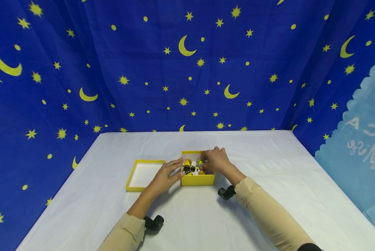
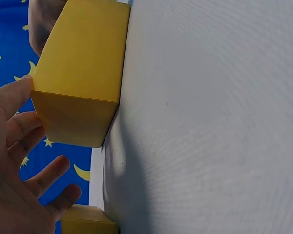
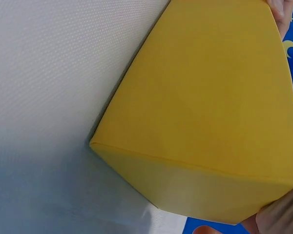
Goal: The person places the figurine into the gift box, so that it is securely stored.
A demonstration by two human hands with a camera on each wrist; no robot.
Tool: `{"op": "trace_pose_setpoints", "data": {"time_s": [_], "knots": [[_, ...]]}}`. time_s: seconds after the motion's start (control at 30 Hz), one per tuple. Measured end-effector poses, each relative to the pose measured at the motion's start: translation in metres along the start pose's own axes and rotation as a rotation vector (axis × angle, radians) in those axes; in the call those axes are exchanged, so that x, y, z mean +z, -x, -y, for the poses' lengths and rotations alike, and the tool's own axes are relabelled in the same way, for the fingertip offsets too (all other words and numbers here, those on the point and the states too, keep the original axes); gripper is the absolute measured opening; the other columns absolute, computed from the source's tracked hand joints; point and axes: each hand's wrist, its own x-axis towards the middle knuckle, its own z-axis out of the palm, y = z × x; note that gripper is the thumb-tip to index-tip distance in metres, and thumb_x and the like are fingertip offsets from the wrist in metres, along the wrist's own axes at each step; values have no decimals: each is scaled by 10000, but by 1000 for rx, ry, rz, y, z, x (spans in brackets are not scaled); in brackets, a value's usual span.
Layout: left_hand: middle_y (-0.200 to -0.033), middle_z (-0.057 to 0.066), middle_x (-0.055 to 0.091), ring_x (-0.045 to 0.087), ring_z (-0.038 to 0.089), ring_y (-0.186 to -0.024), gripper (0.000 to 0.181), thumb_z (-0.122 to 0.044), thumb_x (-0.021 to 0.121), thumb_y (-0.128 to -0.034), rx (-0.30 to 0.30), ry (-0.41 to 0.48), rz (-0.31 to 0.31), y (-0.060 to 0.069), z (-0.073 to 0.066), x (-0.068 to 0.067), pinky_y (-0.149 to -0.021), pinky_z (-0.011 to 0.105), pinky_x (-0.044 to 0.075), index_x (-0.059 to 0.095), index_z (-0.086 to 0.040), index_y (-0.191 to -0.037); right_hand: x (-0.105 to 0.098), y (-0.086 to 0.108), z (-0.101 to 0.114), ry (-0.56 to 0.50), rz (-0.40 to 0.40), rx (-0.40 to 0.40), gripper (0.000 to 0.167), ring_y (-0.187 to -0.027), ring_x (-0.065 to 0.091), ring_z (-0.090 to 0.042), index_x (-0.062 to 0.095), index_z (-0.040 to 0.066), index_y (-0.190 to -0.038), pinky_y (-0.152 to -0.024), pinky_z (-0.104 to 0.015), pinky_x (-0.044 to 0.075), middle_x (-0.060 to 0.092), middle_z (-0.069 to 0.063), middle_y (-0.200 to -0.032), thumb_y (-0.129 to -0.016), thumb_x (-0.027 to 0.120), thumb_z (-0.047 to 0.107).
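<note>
A yellow box (image 1: 197,180) with a white inside stands uncovered in the middle of the table. Inside it are small yellow-and-black toy figures (image 1: 186,164), some beside the right hand's fingers. My left hand (image 1: 166,175) is at the box's left side, its thumb and forefinger touching the rim near the front corner, the other fingers loosely spread in the left wrist view. Over the right wall reaches my right hand (image 1: 216,160), fingers down inside the box; whether they pinch a figure is hidden. The right wrist view mostly shows the outer walls of the box (image 3: 200,97).
Left of the box lies a shallow yellow lid (image 1: 131,176), white side up. White cloth covers the table (image 1: 262,157). A blue curtain (image 1: 149,52) with moons and stars hangs behind, and a light blue lettered panel (image 1: 362,139) is at the right.
</note>
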Motion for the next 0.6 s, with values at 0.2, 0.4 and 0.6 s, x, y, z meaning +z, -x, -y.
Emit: {"op": "trace_pose_setpoints", "data": {"time_s": [0.2,0.4,0.6], "knots": [[-1476,20,437,383,337,-1315,492,-278,594,-924,45,-46,-27,0,1,1,-1070,602,298,499,-61,-1356,3,2,-4,-57,-51,-3,437,-905,504,-197,679,187,-1136,-741,-354,304,712,66,-1081,-767,761,405],[-1496,-38,405,330,291,-1374,507,-282,612,-917,-19,-28,-5,0,-2,-1,-1110,580,271,483,-122,-1381,-1,9,-10,-179,-119,-35,432,-913,505,-203,688,155,-1137,-785,-366,312,712,22,-1084,-775,758,381],[-1494,-30,408,358,274,-1357,541,-320,618,-909,-25,-44,-15,0,-3,-2,-1086,555,331,463,-156,-1401,-6,20,-11,-255,-174,-56,434,-865,487,-195,679,135,-1152,-756,-338,314,705,-13,-1096,-792,743,370]]}}
